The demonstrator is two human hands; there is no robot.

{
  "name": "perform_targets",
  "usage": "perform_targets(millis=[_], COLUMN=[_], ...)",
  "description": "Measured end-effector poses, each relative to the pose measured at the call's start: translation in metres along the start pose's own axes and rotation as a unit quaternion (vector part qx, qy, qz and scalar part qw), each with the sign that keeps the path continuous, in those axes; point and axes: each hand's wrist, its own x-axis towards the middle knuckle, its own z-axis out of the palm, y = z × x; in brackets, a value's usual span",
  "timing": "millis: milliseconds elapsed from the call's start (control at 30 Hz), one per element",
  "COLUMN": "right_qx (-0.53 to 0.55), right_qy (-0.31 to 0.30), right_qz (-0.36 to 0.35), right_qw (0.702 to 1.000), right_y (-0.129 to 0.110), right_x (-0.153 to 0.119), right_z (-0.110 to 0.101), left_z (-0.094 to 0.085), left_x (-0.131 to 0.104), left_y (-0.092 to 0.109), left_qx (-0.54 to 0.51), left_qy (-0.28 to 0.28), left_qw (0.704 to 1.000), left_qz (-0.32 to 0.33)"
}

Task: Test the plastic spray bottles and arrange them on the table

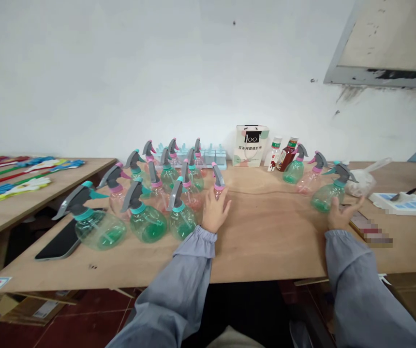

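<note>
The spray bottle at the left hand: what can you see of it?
The spray bottle has a grey head with a pink tip and a pink collar, seemingly plastic. It looks roughly upright above the wooden table, right of the clustered bottles. The left hand covers most of its body; grip and contents cannot be judged.

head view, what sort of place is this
Probably a workshop or packing room: many similar spray bottles stand on a plain wooden table, coloured items lie on a second table, and the wall is scuffed.
</note>
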Motion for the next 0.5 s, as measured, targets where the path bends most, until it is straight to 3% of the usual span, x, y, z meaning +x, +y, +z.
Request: perform_targets(millis=[100,200,300,400,500], right_qx=[0.065,0.111,0.163,0.241,0.319], right_qy=[0.076,0.053,-0.112,-0.317,-0.401], right_qz=[-0.139,-0.219,-0.222,-0.16,-0.112], right_qw=[0.985,0.968,0.955,0.903,0.851], right_y=[-0.026,-0.068,-0.121,-0.173,-0.215], right_x=[-0.019,-0.046,-0.073,-0.092,-0.101], right_z=[-0.008,-0.008,0.003,0.019,0.036], left_z=[0.002,0.004,0.006,0.009,0.011], left_x=[-0.002,-0.007,-0.015,-0.022,-0.027], left_y=[0.006,0.02,0.036,0.046,0.049], left_qx=[-0.013,-0.033,-0.058,-0.081,-0.09], left_qy=[-0.007,-0.02,-0.033,-0.046,-0.047], left_qw=[1.0,0.999,0.996,0.991,0.986], left_qz=[0.005,0.03,0.06,0.097,0.133])
